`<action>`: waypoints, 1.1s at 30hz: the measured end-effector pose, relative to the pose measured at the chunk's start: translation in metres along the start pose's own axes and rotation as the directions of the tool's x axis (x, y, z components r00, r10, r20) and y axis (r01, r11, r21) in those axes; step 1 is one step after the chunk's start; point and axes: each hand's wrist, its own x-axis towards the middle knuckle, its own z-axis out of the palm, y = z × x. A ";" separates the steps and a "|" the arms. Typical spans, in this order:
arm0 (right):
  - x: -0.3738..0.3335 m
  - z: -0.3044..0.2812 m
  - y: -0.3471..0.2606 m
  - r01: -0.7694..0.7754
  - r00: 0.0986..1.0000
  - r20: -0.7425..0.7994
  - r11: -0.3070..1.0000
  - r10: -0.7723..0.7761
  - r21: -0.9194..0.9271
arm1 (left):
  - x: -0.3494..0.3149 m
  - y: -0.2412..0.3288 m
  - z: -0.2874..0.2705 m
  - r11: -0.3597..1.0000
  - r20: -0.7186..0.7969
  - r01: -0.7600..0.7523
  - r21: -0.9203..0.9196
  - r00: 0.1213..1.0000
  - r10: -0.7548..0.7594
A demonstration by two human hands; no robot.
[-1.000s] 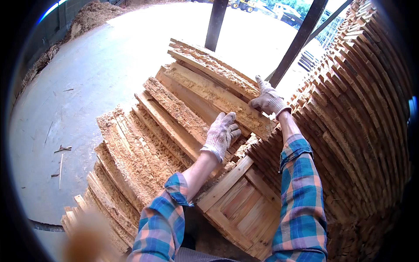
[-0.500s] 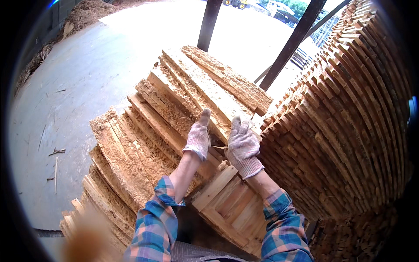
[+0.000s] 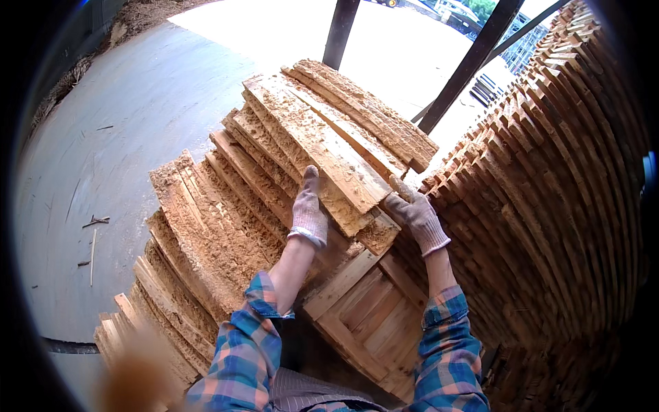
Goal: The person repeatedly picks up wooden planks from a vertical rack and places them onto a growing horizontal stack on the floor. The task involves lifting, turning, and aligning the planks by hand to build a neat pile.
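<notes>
My left hand (image 3: 309,209), in a pale knitted glove, grips the left side of a few sawdust-covered wooden boards (image 3: 322,141); its thumb lies along the edge and the other fingers are mostly hidden. At the near right end of the same boards, my gloved right hand (image 3: 417,218) clasps them with the thumb raised. These boards lie slanted over a leaning pile of rough boards (image 3: 213,226). Just below my hands is a squared stack of smoother wood pieces (image 3: 371,312), framed by crossing strips.
A tall, dense stack of thin boards (image 3: 528,199) rises close on the right. Dark metal posts (image 3: 473,65) stand beyond the pile. Grey concrete floor (image 3: 103,185) with a few wood splinters (image 3: 96,221) spreads to the left. A blurred brown shape (image 3: 141,378) is at lower left.
My right hand has moved right and wrapped the boards' near end. The top boards have shifted toward me, their ends now between both hands. My left hand has moved slightly left.
</notes>
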 end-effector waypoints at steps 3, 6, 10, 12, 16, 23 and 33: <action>-0.060 0.054 -0.057 0.317 0.938 0.041 0.808 -0.344 -0.496 | -0.025 0.007 -0.031 0.991 -0.014 -0.025 -0.131 1.000 0.023; -0.093 0.091 -0.052 0.418 0.772 0.322 0.056 -0.548 -0.907 | -0.045 -0.001 -0.057 0.943 -0.077 -0.125 -0.309 0.991 0.107; -0.110 0.123 -0.012 0.439 0.898 0.224 0.803 -0.378 -0.404 | -0.072 0.023 -0.129 0.978 -0.131 -0.196 -0.070 0.974 0.186; -0.110 0.140 0.006 0.282 0.957 0.151 0.920 -0.249 -0.272 | -0.063 -0.008 -0.171 0.976 -0.255 -0.216 -0.018 0.945 0.205; -0.097 0.149 0.019 0.155 0.952 -0.183 0.905 -0.244 -0.397 | -0.061 -0.031 -0.152 0.965 -0.282 -0.222 -0.143 0.943 0.175; -0.109 0.135 0.045 -0.055 0.940 -0.270 0.690 -0.207 -0.721 | -0.076 -0.037 -0.142 0.747 -0.047 -0.253 0.615 0.934 0.355; -0.174 0.080 0.069 -0.485 0.804 0.499 0.842 0.323 0.235 | -0.213 -0.108 -0.150 0.806 0.049 0.269 -0.528 0.957 -0.287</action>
